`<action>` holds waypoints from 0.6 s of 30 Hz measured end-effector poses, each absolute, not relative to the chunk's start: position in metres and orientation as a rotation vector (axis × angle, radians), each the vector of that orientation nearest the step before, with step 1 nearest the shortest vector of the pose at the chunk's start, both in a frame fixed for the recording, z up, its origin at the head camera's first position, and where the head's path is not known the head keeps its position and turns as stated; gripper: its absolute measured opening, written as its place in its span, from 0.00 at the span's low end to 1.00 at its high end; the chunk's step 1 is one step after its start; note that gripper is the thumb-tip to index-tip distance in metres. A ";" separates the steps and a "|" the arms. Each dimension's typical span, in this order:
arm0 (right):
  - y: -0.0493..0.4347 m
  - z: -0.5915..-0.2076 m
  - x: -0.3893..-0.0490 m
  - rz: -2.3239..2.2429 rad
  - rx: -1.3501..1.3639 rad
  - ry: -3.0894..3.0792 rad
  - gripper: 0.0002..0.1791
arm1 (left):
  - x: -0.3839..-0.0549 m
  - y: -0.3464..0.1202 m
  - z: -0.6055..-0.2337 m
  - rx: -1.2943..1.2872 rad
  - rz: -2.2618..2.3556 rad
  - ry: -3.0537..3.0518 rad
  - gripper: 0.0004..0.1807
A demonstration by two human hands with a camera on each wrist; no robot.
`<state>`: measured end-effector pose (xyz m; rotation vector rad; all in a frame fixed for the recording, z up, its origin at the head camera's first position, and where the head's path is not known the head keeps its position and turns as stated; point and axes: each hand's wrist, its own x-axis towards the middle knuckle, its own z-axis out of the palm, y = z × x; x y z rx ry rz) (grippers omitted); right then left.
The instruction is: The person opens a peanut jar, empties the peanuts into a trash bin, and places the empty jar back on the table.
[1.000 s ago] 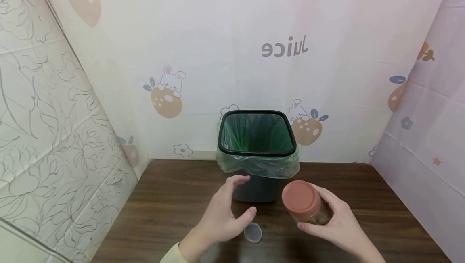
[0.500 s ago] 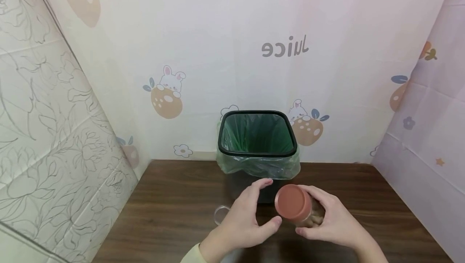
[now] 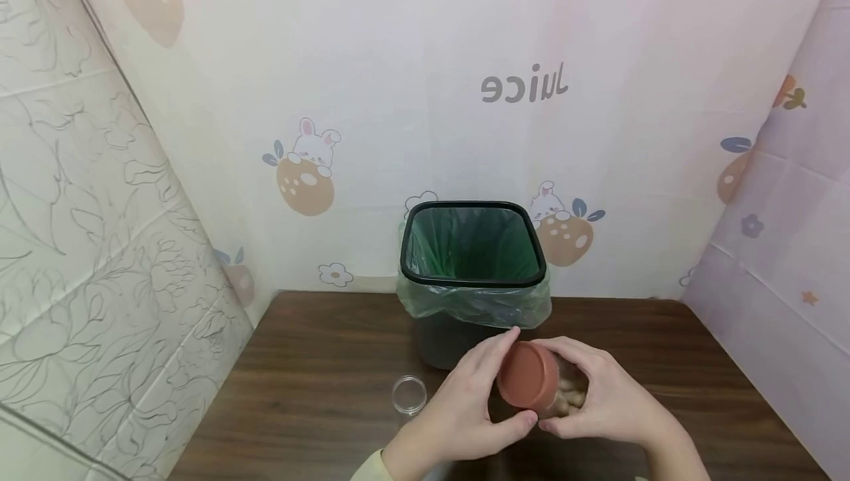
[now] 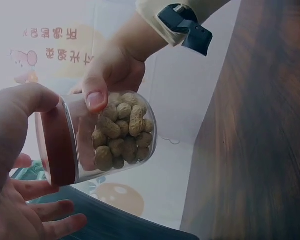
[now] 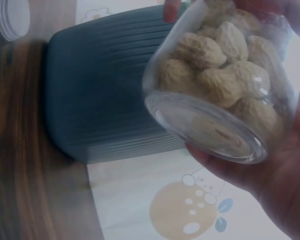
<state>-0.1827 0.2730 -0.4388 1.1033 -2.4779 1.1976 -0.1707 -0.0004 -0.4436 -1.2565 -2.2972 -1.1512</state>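
Note:
My right hand [image 3: 611,400] grips a clear jar [image 4: 122,132] by its body and holds it tilted above the table. Whole unshelled peanuts [image 5: 225,65] show through its wall. Its reddish-brown screw lid [image 3: 527,375] points left, toward my left hand [image 3: 468,407]. Thumb and forefinger of that left hand lie on opposite sides of the lid and touch its rim. In the left wrist view its other fingers stick out below the lid. The right wrist view shows the jar's round base from below, with the right fingers partly out of frame.
Behind the hands stands a dark bin [image 3: 441,341] with a green plastic liner [image 3: 474,308] folded over its rim. A small clear round container [image 3: 409,395] sits on the wooden table [image 3: 312,378] left of the hands. Printed curtains [image 3: 372,97] hang behind and at both sides.
My left hand has moved right to the jar and now touches its lid. The jar has shifted slightly left and tilted further, and the small round container has come into fuller view.

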 end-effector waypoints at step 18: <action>0.268 -0.451 -0.182 1.168 1.144 -2.456 0.50 | -0.172 0.004 -0.452 -1.227 -1.201 -2.319 0.45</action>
